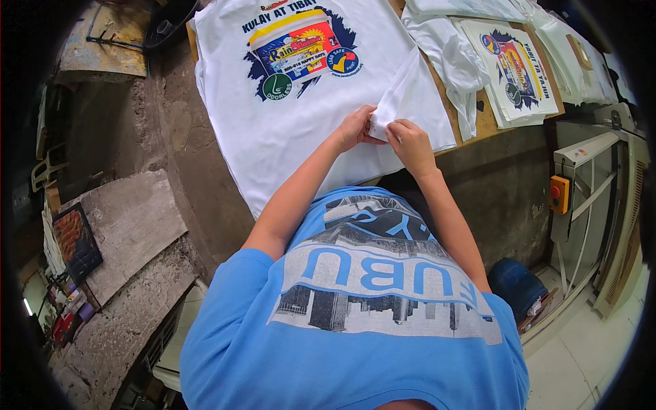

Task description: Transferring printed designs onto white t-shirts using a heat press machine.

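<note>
A white shirt (287,143) with a colourful print lies spread on a wooden table (456,133), reaching toward my body. At its right side, my left hand (357,128) pinches a folded flap of the white fabric, with the fingertips partly behind it. Just to the right, my right hand (408,143) also grips that flap, thumb and fingers together on the folded edge. A crumpled white garment (458,78) lies beside the shirt on the right.
Printed white garments (509,75) are stacked at the table's right end. A white machine frame (584,160) with an orange switch box (559,195) stands right, above a blue drum (512,287). On the left are a concrete slab (133,225) and a dark framed screen (76,242).
</note>
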### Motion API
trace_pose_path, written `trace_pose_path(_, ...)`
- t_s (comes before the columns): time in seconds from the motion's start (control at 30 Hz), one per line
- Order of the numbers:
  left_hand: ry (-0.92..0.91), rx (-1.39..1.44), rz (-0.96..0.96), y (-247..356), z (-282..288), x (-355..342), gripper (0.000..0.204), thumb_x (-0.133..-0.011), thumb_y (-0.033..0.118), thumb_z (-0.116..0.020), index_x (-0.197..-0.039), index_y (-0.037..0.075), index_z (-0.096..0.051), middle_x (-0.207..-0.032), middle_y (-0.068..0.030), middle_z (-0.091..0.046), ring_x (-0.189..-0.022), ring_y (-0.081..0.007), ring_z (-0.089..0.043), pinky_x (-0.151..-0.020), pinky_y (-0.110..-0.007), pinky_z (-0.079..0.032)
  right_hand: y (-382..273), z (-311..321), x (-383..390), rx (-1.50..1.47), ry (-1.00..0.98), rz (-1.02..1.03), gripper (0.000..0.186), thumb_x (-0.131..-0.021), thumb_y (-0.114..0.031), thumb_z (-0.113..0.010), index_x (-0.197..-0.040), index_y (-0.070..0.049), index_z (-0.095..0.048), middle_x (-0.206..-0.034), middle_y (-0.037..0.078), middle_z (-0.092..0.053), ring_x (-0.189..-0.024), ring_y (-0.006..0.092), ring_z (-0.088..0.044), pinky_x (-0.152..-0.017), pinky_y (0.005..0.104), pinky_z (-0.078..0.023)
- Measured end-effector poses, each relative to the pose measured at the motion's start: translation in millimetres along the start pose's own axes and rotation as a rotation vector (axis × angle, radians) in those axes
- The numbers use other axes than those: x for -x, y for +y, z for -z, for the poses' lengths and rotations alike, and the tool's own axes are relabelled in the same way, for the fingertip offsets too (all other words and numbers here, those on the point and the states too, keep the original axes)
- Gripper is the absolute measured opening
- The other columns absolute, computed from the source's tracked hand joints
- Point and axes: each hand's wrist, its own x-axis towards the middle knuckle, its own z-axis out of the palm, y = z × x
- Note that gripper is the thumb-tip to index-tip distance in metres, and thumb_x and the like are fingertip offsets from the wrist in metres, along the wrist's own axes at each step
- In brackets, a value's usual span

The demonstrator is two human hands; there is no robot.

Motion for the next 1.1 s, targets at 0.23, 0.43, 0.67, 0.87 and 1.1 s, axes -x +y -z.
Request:
trace_pose_path(0.23,0.008,0.007,-0.009,-1.9,2.3,-2.2,0.043,-0.087,0.036,-0.042,-0.110,-0.001,-0.049,-0.100,-0.0147,-0.057,-0.090,-0.0244,-0.059,-0.080,-0.044,-0.050,5.6,4.1,3.4,-0.210,0.061,-0.182,0.010,-0.075,-0.009,-0.060,-0.079,0.000,-0.062,-0.075,0.012,-0.061,-0.067,0.0244,-0.060,-0.064,0.0329,-0.048)
trace_pose_path(0.43,0.041,-0.042,-0.005,0.8,-2.4,2.1,0.035,-0.085,0.026,-0.046,-0.104,-0.003,-0.049,-0.098,-0.0193,-0.057,-0.087,-0.0272,-0.060,-0.079,-0.044,-0.051,45.8,23.8,28.6,-0.412,0.417,-0.608,0.014,-0.072,-0.011,-0.061,-0.080,0.001,-0.063,-0.071,0.010,-0.063,-0.063,0.0141,-0.059,-0.061,0.0250,-0.045)
trace_pose_path(0.67,-0.049,0.016,-0.013,-2.6,7.7,0.4,0.034,-0.083,0.021,-0.046,-0.105,-0.005,-0.050,-0.098,-0.0164,-0.059,-0.089,-0.0256,-0.060,-0.080,-0.043,-0.050,50.1,45.2,59.6,0.003,0.414,-0.673,0.011,-0.072,-0.008,-0.057,-0.079,0.000,-0.059,-0.074,0.011,-0.060,-0.066,0.0213,-0.059,-0.062,0.0307,-0.046)
trace_pose_path(0.87,-0.093,0.002,-0.036,-0.9,6.2,4.0,0.030,-0.081,0.016,-0.048,-0.106,0.000,-0.052,-0.088,-0.0078,-0.060,-0.079,-0.0163,-0.061,-0.079,-0.039,-0.052,-6.6,14.2,16.2,-0.072,0.170,-0.094,0.021,-0.072,-0.010,-0.062,-0.091,-0.002,-0.055,-0.094,0.013,-0.056,-0.088,0.0279,-0.054,-0.073,0.0350,-0.045)
trace_pose_path(1.1,-0.081,0.034,-0.045,-0.9,3.4,6.8,0.021,-0.081,0.010,-0.049,-0.099,0.001,-0.055,-0.064,0.0041,-0.042,-0.053,-0.0049,-0.042,-0.076,-0.037,-0.054,-5.5,-2.8,11.2,-0.135,0.058,-0.136,0.019,-0.072,-0.006,-0.063,-0.089,-0.001,-0.056,-0.093,0.013,-0.057,-0.083,0.0288,-0.057,-0.072,0.0347,-0.047)
